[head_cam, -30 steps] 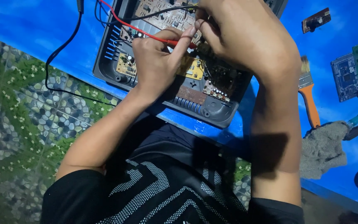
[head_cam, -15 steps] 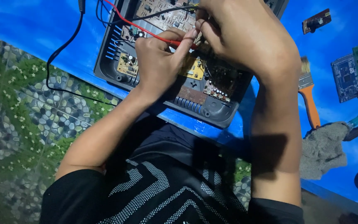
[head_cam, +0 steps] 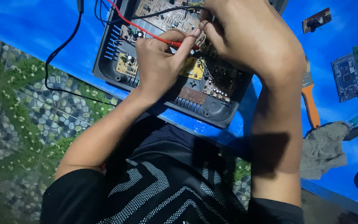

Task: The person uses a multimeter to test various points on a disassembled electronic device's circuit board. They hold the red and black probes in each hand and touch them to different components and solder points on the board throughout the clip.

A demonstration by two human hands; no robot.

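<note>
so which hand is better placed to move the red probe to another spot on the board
Left. The left hand already pinches the red probe over the circuit board; the right hand is busy at the board's upper part.

The scene is fairly dim and heavily blue-tinted, with the light falling from above and slightly ahead, so the right forearm casts a hard dark shadow onto the blue tabletop (head_cam: 30, 25) edge and the black shirt (head_cam: 162, 182) sinks into near-blackness. Focus is fair at the centre; the backs of both hands look slightly soft. Towards the edges the picture bends and smears a little, and colours look oversaturated, without strong glare.
</note>
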